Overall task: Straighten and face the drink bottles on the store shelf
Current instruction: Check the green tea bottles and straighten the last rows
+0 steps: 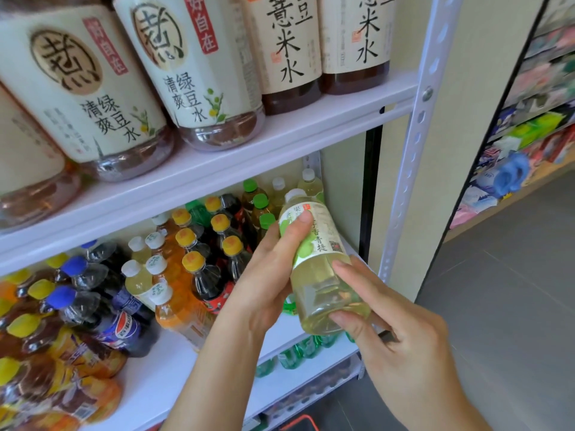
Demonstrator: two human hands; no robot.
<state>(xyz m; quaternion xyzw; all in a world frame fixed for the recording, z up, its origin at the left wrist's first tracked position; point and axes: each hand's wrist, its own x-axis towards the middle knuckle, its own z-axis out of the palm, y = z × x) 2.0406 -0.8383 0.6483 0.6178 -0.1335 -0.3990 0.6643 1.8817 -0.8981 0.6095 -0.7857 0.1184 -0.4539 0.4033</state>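
Clear plastic bottle of pale yellow-green drink (322, 286), white cap, green-and-white label, is held in the air just left of the white perforated upright post (407, 169), in front of the stocked shelf level. It is tilted, cap pointing up and away toward the shelf, base toward the person, label facing up.

Left hand (264, 281) grips the bottle from the side away from the post: thumb pressed on the upper label, fingers curled round behind. Right hand (398, 337) holds the lower end on the post side, fingertips curled onto the clear base and the wall just below the label.

Further left of the post, behind the hands, yellow-capped dark drink bottles (217, 244) stand in rows. Green-capped bottles (259, 200) and white-capped pale bottles (308, 178) are at the back, nearer the post. Blue-capped cola bottles (93, 293) are well left of the post. One level up, left of the post, big cream-labelled bottles (93, 98) stand on the white shelf board (249, 157).
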